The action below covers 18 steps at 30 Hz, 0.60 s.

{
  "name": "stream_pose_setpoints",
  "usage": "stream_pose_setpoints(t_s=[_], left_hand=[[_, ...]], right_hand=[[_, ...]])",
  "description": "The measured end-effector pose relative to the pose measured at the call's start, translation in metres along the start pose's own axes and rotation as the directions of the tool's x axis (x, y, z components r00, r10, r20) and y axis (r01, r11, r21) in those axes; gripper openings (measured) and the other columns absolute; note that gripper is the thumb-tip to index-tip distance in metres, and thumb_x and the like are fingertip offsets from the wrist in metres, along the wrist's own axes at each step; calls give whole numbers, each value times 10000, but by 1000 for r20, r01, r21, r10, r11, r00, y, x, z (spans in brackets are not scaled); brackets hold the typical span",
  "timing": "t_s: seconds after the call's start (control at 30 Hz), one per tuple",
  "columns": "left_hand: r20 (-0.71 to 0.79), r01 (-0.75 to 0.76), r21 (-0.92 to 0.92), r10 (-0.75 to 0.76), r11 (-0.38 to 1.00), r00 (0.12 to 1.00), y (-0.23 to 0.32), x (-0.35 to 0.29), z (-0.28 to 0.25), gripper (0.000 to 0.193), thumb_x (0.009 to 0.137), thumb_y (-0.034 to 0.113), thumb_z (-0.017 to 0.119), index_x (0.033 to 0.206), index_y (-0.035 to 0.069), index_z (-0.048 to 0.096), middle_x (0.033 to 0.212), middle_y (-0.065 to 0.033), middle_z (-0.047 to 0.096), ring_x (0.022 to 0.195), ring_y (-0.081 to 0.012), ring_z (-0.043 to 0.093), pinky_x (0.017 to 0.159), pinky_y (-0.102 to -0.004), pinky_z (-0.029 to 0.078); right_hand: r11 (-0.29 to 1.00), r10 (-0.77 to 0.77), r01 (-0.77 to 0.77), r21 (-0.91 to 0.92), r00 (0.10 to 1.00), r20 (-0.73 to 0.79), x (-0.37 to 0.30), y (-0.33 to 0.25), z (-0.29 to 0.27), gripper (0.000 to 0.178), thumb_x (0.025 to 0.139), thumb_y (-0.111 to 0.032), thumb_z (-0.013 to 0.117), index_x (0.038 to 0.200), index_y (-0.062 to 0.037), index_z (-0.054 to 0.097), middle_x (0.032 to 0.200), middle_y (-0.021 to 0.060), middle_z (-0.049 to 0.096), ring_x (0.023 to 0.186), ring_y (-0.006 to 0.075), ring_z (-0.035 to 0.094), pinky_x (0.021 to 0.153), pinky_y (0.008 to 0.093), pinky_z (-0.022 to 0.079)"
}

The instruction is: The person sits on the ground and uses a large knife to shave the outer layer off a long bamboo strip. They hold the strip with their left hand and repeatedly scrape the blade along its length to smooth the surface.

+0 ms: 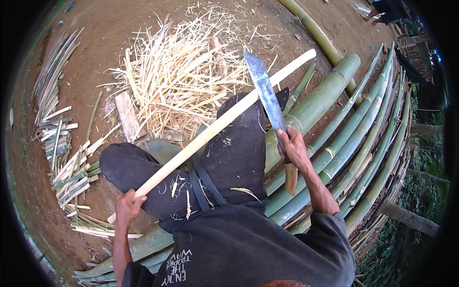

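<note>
A long pale bamboo strip [210,134] runs slantwise across my lap, from lower left to upper right. My left hand [126,205] is closed round its near end. In my right hand [292,147] is a machete [266,88] with a wide grey blade and a wooden handle that sticks out below the fist. The blade points up and away and crosses the strip near its far end; whether they touch I cannot tell. Thin shavings and a dark strap [204,184] lie on my dark trousers.
A heap of pale shavings [167,81] covers the ground ahead. Thick green bamboo poles [325,91] lie to the right and under me. Split bamboo pieces [52,79] are stacked at the left. A wooden block [126,112] rests beside the heap. Another person [382,12] is at the far right.
</note>
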<state>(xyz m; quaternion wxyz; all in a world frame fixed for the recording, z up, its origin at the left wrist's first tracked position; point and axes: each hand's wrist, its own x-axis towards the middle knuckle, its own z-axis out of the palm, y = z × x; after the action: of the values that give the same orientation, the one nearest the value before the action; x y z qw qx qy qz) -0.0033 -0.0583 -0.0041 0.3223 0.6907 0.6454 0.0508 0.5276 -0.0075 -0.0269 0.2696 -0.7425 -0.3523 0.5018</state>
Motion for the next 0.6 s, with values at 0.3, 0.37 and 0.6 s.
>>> stream_pose_setpoints(t_s=[0.3,0.37,0.6], left_hand=[[-13,-45,16,45,999,999,-4,1,1,420,803,215,797,674,-11,468,571,-234,499,516,-419,481,505,-444,392],[16,6,6,-6,1000,1000,0,2,-2,415,803,214,797,674,-11,473,567,-230,494,508,-410,474,503,-439,391],[-8,7,-95,-8,995,1000,-4,3,0,430,808,224,788,665,-10,457,538,-173,414,492,-261,347,496,-413,356]], right_hand=[[999,11,-6,-46,995,95,-11,2,9,351,1021,-342,549,865,-28,553,546,10,509,415,109,488,396,292,368],[1000,0,-1,14,999,49,-5,-1,1,350,1023,-338,546,861,-28,556,550,7,512,417,107,487,395,293,367],[997,48,-39,-64,988,147,-22,1,18,343,1015,-323,567,859,-18,590,577,17,534,429,102,487,404,308,378]])
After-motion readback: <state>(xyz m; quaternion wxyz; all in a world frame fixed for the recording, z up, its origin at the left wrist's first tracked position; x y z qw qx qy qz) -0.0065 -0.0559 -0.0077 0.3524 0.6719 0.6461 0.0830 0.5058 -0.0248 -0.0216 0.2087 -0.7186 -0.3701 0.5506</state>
